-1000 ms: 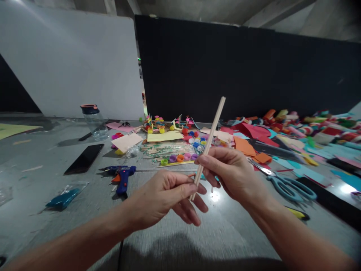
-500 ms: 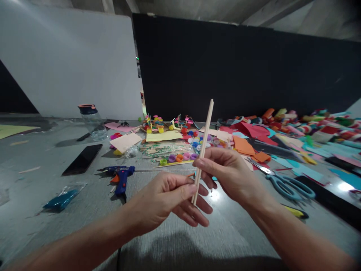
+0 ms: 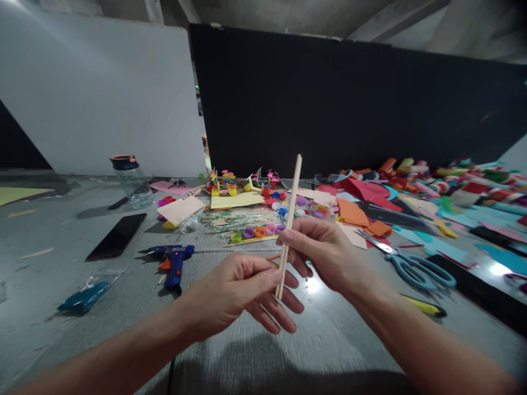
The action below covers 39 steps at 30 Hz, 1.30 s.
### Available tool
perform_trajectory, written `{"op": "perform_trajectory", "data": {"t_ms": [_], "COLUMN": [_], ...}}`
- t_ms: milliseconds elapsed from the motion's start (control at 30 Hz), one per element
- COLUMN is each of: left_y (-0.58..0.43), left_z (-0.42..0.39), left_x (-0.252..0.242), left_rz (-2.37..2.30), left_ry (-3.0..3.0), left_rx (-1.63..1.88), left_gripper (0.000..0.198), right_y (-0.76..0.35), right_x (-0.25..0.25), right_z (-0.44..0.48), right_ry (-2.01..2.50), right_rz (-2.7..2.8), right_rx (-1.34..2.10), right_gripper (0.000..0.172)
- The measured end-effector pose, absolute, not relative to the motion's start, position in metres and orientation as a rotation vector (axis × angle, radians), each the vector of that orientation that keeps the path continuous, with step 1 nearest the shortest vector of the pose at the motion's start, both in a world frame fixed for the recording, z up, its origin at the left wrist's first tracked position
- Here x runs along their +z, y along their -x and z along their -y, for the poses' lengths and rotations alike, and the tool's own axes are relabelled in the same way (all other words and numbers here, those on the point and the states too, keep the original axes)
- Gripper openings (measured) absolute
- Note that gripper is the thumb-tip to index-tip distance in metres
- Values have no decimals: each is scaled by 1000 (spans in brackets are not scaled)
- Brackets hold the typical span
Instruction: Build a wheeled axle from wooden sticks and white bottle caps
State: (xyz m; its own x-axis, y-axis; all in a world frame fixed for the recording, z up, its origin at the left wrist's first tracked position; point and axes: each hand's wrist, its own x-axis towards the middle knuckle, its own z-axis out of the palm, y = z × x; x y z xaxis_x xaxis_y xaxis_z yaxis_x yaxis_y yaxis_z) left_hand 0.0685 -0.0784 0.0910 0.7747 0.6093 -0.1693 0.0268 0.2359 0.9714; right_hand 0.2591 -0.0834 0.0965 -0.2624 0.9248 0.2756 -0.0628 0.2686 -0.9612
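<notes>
Thin pale wooden sticks (image 3: 293, 193), held side by side, stand nearly upright in front of me, leaning slightly right at the top. My left hand (image 3: 251, 288) pinches their lower end between thumb and fingers, its other fingers spread behind. Higher up, my right hand (image 3: 319, 249) grips the same sticks between thumb and forefinger. Beyond the hands lie a row of coloured bottle caps (image 3: 259, 232) and a pile of green-marked sticks (image 3: 233, 218).
A blue glue gun (image 3: 175, 266), a phone (image 3: 117, 237) and a water bottle (image 3: 132, 184) are on the left. Scissors (image 3: 415, 266), a yellow cutter (image 3: 424, 306) and orange paper (image 3: 352, 212) lie right. Small colourful models (image 3: 224, 184) stand at the back.
The hands and sticks appear slightly further left and the sticks' top a little lower. The whole view has shifted slightly. Both grips look the same.
</notes>
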Motion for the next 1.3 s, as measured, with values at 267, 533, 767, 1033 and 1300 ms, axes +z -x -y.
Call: {"op": "perform_trajectory", "data": {"t_ms": [267,533,767,1033,1300], "left_y": [-70,-66,-35,-18,-35], "left_z": [76,64,9,-34,0], "left_x": [89,88,83,43,75], "left_rz": [-650,-722,-1308,-1545,-1216], "left_ry": [-1357,-1542,-2450,-2603,-2498], "left_rx": [461,494,552,408,702], "left_gripper": [26,32,31,21,29], "right_y": [-259,-262,-269,-266,-267], "right_x": [95,91,94,91,90], "right_z": [82,73,68,70,69], "right_ry": [862,971,1029,1074,1043], "right_rz": [1524,1486,1460,1533,1550], "right_rx": [1149,982,860,862,845], "right_gripper": [40,45,44,46,45]}}
